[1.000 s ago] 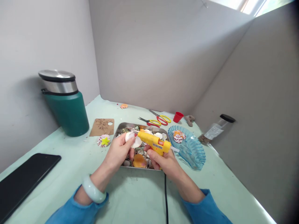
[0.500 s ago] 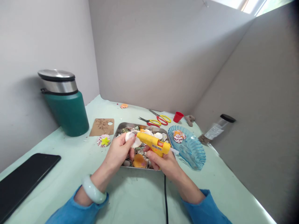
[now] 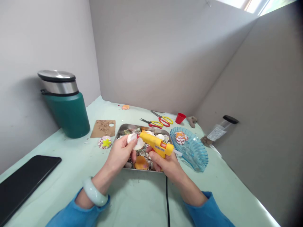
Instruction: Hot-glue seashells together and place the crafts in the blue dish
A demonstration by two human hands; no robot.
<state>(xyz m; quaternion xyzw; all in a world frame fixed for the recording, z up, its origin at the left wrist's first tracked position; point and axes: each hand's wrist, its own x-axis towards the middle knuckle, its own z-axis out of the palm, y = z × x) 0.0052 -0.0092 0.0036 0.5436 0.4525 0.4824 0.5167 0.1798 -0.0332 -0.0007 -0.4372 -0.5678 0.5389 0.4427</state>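
Note:
Between the thumb and fingers of my left hand (image 3: 121, 152) is a white seashell (image 3: 139, 144), with a small red spot near its upper middle. My right hand (image 3: 166, 163) is wrapped round the handle of a yellow glue gun (image 3: 155, 144). Its nozzle points left, close to the shell; whether it touches cannot be made out. A clear glue stick (image 3: 177, 152) pokes out of the gun's back. Below both hands lies a metal tray (image 3: 138, 170) full of shells, among them an orange shell (image 3: 141, 162). The glue gun's trigger is hidden by my fingers.
A black cord (image 3: 167, 201) runs toward me. At left are a green bottle (image 3: 68, 115), a phone (image 3: 26, 186), a brown card (image 3: 103, 128) and a decorated disc (image 3: 104, 142). Scissors (image 3: 153, 123), a red cup (image 3: 180, 118), a blue dish (image 3: 197, 154) and a jar (image 3: 220, 130) stand beyond and right.
The glue gun's nozzle has shifted slightly right and down across the shell, and the shell's red spot shows more. Both hands keep their grips.

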